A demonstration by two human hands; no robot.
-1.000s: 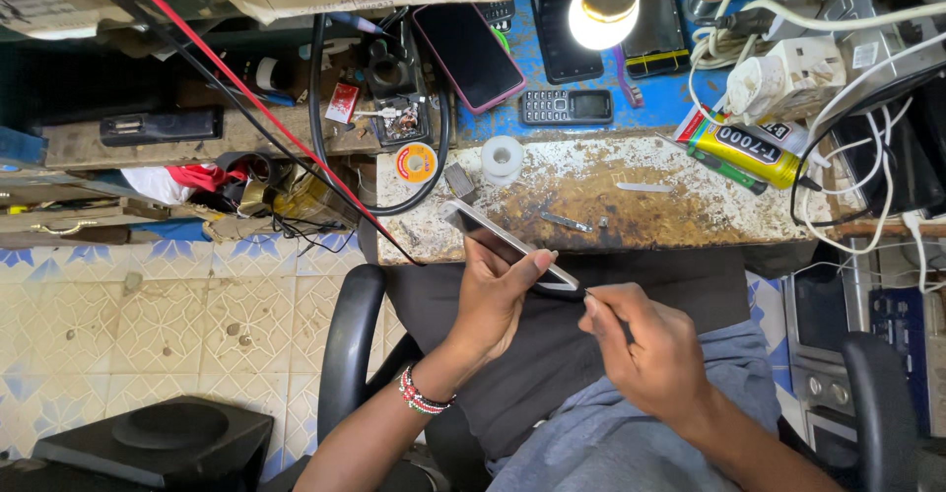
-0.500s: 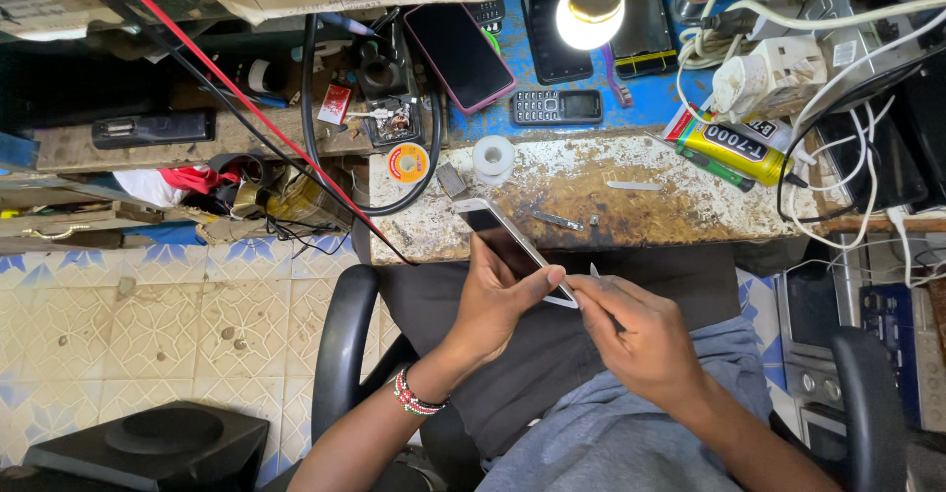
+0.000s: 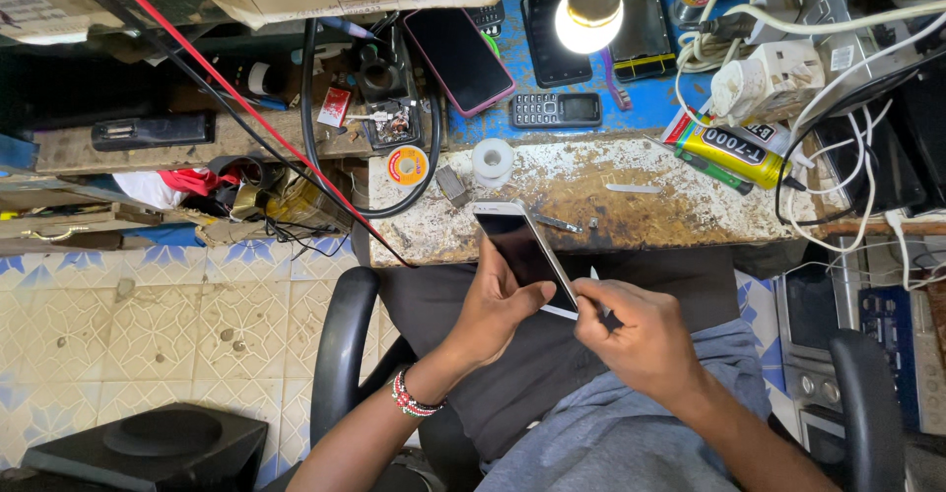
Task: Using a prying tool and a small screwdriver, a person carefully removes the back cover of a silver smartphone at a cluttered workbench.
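My left hand point(image 3: 501, 317) grips a white-framed smartphone point(image 3: 522, 251) with a dark screen, held over my lap at the front edge of the worn workbench point(image 3: 680, 206). My right hand point(image 3: 641, 339) pinches a thin pointed tool point(image 3: 594, 277) against the phone's lower right edge. A beaded bracelet point(image 3: 412, 399) circles my left wrist.
On the bench lie a roll of white tape point(image 3: 492, 160), a glue tube point(image 3: 734, 149), a keypad phone point(image 3: 555, 110), a pink-cased phone point(image 3: 458, 59), a lit bulb point(image 3: 587, 21) and tangled cables point(image 3: 847, 147). A black chair arm point(image 3: 340, 354) is at left over tiled floor.
The phone has swung from lying flat and diagonal to more upright in my left hand. My right hand has closed in on its lower edge with the tool.
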